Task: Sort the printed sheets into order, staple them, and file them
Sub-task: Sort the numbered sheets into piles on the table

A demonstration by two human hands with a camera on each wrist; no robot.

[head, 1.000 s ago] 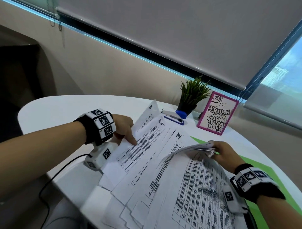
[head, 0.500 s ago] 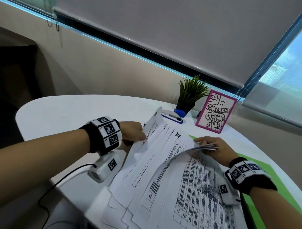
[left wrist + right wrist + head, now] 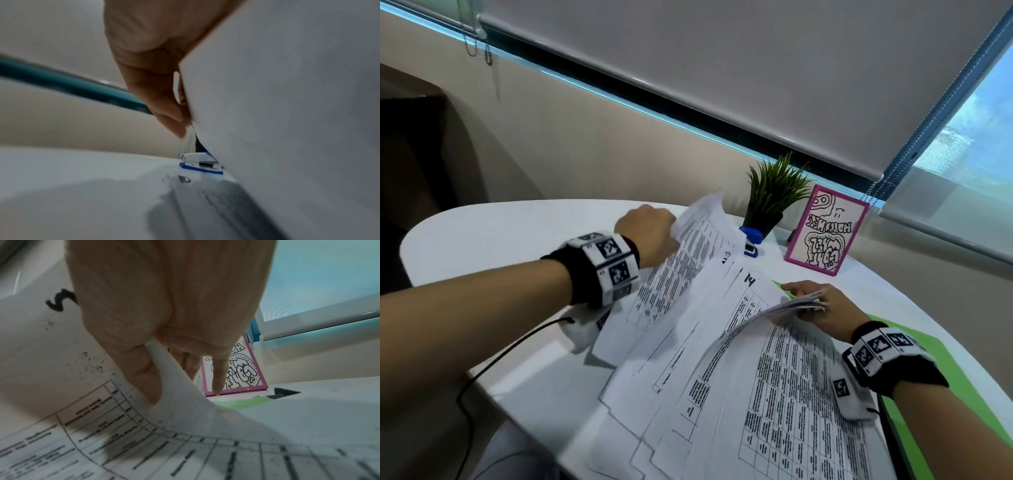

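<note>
Hiding the stapler (image 3: 751, 241), the lifted sheet (image 3: 688, 260) blurs.

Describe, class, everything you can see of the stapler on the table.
The stapler is small, with a white top arm over a blue base, seemingly plastic. It lies flat on the white table, beside the black pot of the plant. The raised sheet in the left hand hides part of it. No hand touches it; whether paper touches it is unclear.

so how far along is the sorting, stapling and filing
Still sorting. Left hand lifts one printed sheet; right hand grips a curled bundle. Other pages, one marked 14, lie fanned loose. The stapler sits untouched and the green folder lies underneath: stapling and filing remain.
</note>
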